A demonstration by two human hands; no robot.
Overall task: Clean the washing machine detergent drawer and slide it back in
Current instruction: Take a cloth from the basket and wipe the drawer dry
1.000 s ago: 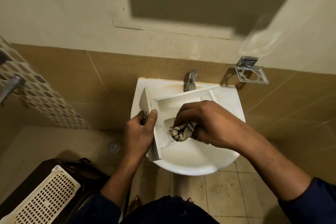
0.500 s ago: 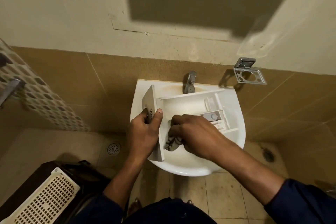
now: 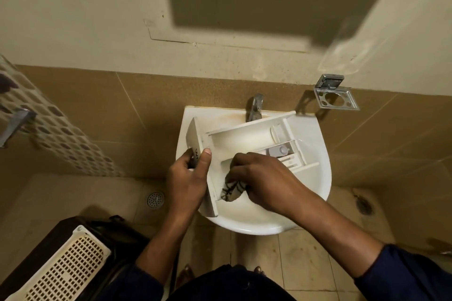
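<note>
My left grip (image 3: 187, 181) pinches the drawer (image 3: 239, 140) front to brace it over the sink (image 3: 315, 186); right grip (image 3: 266, 178), clenched on cloth (image 3: 232, 190), scrubs inside.

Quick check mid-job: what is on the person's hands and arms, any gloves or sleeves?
Both hands are bare: no gloves on the left hand or the right hand, and no watch or band shows on either wrist. The forearms are uncovered. The dark navy left sleeve and right sleeve end up near the elbows.
</note>
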